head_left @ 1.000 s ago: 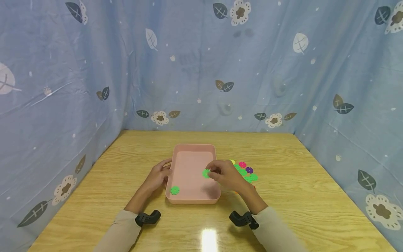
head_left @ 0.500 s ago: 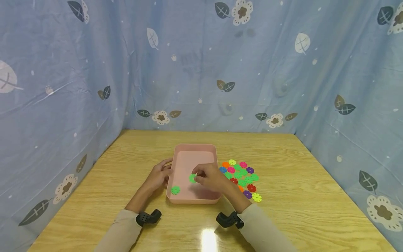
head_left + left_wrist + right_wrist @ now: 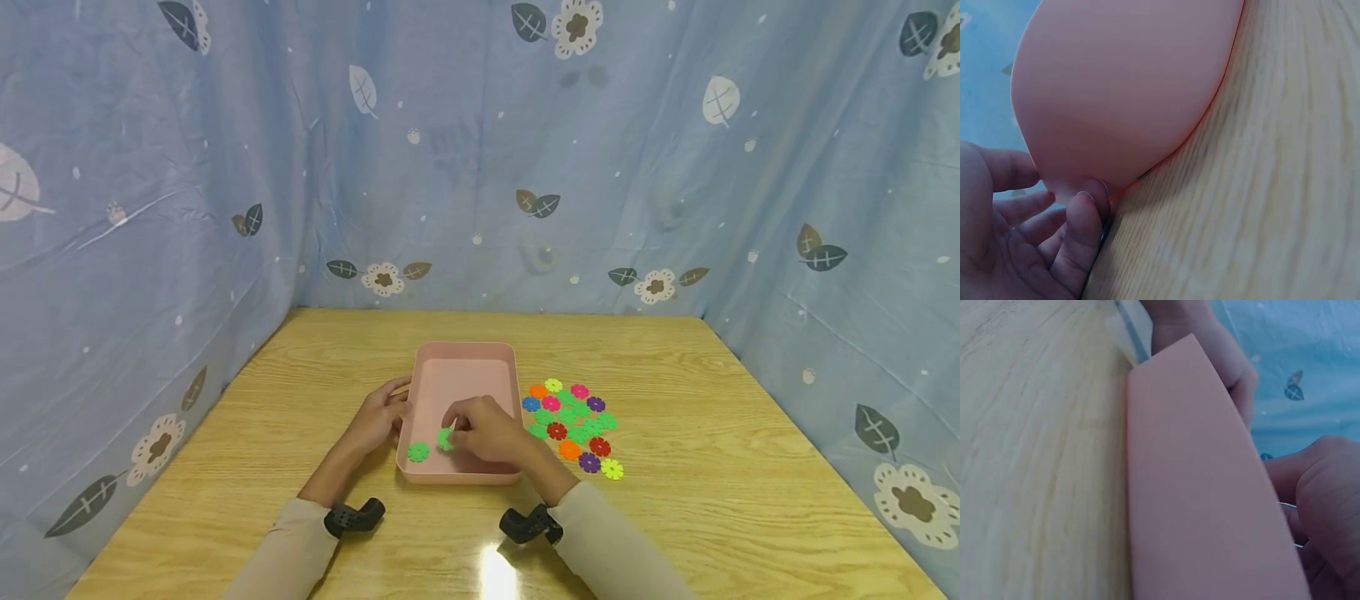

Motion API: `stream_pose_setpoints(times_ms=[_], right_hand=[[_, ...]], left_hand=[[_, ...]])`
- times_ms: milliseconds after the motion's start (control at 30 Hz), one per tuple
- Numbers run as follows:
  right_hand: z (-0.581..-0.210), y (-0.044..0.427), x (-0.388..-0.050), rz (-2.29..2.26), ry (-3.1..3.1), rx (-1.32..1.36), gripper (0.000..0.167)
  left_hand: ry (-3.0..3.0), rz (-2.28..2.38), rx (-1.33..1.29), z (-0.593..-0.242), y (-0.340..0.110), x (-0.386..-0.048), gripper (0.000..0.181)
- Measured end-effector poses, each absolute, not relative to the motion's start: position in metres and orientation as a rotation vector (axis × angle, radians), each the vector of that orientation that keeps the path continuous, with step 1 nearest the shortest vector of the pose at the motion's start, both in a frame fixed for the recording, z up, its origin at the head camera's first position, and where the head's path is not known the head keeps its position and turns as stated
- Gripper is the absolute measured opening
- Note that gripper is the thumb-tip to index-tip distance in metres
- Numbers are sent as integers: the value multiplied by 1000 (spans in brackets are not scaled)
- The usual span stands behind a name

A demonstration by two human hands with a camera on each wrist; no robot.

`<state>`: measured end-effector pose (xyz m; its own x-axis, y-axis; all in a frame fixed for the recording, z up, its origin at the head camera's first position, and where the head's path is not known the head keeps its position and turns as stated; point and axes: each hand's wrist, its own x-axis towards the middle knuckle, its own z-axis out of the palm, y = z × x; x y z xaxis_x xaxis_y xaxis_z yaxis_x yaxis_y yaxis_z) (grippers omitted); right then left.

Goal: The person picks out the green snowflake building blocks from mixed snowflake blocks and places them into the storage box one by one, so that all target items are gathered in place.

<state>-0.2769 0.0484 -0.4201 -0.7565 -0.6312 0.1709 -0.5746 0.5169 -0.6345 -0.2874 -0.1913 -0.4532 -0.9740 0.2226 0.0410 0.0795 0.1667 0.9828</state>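
Right hand, head view: I see the right hand (image 3: 486, 427) over the pink rectangular plastic tray (image 3: 468, 375), pinching a green flower-shaped disc (image 3: 445, 439) inside it.
Left hand, head view: the left hand (image 3: 377, 418) lies loosely bent beside the tray.
Left-wrist view: shows me fingertips touching the outer wall.
Right-wrist view: tray wall hides the disc.

Tray (image 3: 465, 375)'s on tbl (image 3: 675, 383) w/ most discs (image 3: 577, 434) to its R.

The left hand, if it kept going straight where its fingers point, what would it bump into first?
The pink tray. Its side is right in line, and the fingers of the left hand seem to be touching it, though how firmly isn't clear.
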Motion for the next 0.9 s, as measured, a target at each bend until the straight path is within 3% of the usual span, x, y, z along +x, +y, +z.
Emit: stream_pose_setpoints(times_ms=[267,900], right_hand=[[-430,39,-276,-985,2645,-1029,16],[-435,34,-275,-921,2720,-967,5]], left_hand=[[2309,1936,296,-455,-193,-286,56],[2309,1938,323,-455,-192,-289,56]])
